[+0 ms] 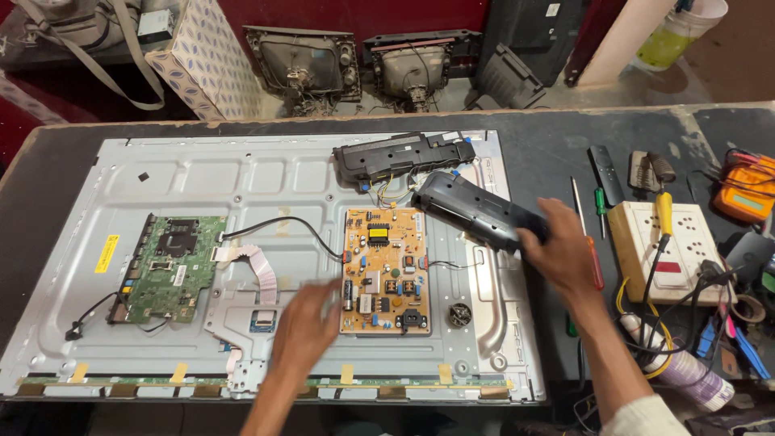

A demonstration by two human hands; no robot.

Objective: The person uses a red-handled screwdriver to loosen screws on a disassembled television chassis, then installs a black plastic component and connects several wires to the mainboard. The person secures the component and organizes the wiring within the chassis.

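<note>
An opened flat television lies back-up on the bench, showing its grey metal chassis (pixel 266 182). My right hand (pixel 565 254) grips a long black speaker module (pixel 472 211), held tilted above the chassis's right side. A second black speaker module (pixel 400 157) rests at the top middle. My left hand (pixel 305 327), blurred and with fingers spread, hovers just left of the tan power supply board (pixel 386 270), holding nothing. A green main board (pixel 169 266) sits on the left, joined by a white ribbon cable (pixel 258 270) and a black wire.
A white socket board (pixel 674 250), screwdrivers (pixel 596 242), an orange multimeter (pixel 747 194), a dark remote (pixel 605 173) and tangled cables crowd the bench's right side. Old tube monitors (pixel 303 64) and a patterned box (pixel 206 60) stand behind the bench.
</note>
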